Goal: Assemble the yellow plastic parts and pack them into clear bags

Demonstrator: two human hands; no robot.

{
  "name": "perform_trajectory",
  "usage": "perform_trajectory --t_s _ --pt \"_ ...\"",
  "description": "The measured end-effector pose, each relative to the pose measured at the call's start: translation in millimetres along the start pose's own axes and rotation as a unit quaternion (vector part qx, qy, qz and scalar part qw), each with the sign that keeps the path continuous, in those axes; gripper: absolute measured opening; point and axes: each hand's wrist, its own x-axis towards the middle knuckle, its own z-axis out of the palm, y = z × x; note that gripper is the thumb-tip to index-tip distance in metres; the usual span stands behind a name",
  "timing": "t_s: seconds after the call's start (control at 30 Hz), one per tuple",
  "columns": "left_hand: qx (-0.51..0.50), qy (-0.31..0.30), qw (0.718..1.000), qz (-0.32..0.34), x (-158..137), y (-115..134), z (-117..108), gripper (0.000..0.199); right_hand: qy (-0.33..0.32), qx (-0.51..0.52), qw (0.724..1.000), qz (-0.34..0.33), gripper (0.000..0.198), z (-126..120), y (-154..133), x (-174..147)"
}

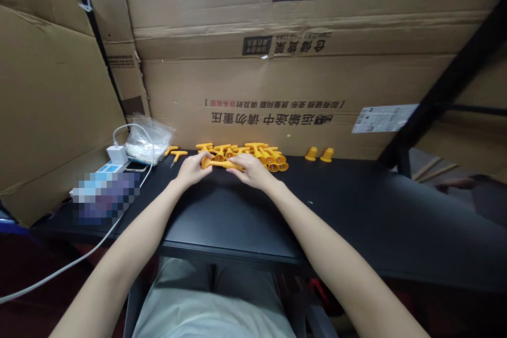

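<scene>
Both my hands meet over the black table on a yellow plastic corkscrew [220, 164] held level. My left hand [192, 171] is closed around its left end, where a flared, cup-like part shows. On the right end, the fingers of my right hand [253, 170] are wrapped, hiding much of that side. Just behind my hands lies a pile of yellow corkscrews [255, 149], with T-shaped handles and flared cups jumbled together. Left of the pile, two loose T-handles with bare metal spirals [178, 155] rest on the table.
Two yellow cups [319, 154] stand at the back right of the black table [340, 211]. Cardboard [253, 79] walls the back. At left are a clear plastic bag [144, 140], a phone [135, 167], a white charger [118, 155] and a trailing white cable [95, 248].
</scene>
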Motion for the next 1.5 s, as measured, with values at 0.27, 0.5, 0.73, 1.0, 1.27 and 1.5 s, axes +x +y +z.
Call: perform_trajectory --t_s 0.27,0.5,0.73,1.0,1.27,1.5 --pt "0.049 0.048 0.995 0.067 -2 8 -1 0.023 -0.071 0.238 0.951 0.182 0.039 -11 -6 4" --pt "0.046 0.034 0.998 0.034 -1 6 -1 0.026 -0.030 0.261 0.946 0.191 0.035 -3 -6 6" --pt "0.032 0.014 0.999 -0.003 0 -3 -1 0.025 0.036 0.065 0.995 0.073 0.023 4 -1 2" --pt "0.042 0.051 0.998 0.023 0 3 -3 0.025 0.027 0.094 0.990 0.106 0.029 -6 -11 2" --pt "0.037 0.054 0.998 0.025 0 4 -2 0.025 0.011 0.154 0.977 0.150 0.030 -6 -10 3" --pt "-0.001 0.025 0.999 0.023 -1 5 -3 0.026 0.052 0.156 0.975 0.151 0.032 0 -3 3"
